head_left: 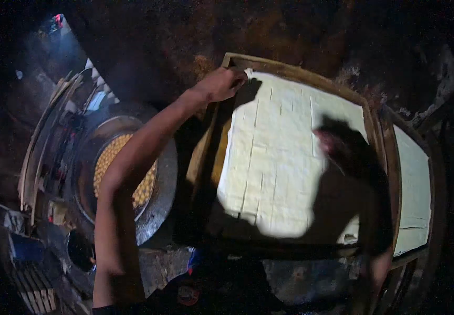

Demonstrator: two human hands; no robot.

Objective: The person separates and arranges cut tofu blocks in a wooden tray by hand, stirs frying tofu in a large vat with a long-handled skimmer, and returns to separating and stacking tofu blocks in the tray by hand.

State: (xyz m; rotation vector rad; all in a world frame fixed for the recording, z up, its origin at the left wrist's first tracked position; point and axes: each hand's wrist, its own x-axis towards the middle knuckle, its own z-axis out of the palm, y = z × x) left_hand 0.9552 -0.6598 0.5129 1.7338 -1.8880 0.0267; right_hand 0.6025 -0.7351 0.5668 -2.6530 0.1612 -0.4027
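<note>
A large white slab (279,152), scored with long and short cut lines, lies in a wooden tray (300,67). My left hand (230,84) is at the slab's upper left corner, its fingers closed round a small white piece (248,73) there. Over the right part of the slab is my right hand (332,143), dark and blurred in shadow; its fingers cannot be made out, nor whether they hold anything. Shadows of my arms and head fall across the slab.
To the left stands a large round pan (166,178) holding many small golden pieces (112,152), partly behind my left arm. A second wooden tray with a white slab (413,189) is at the right. Long wooden sticks (43,142) and a slatted crate (33,289) are at the far left.
</note>
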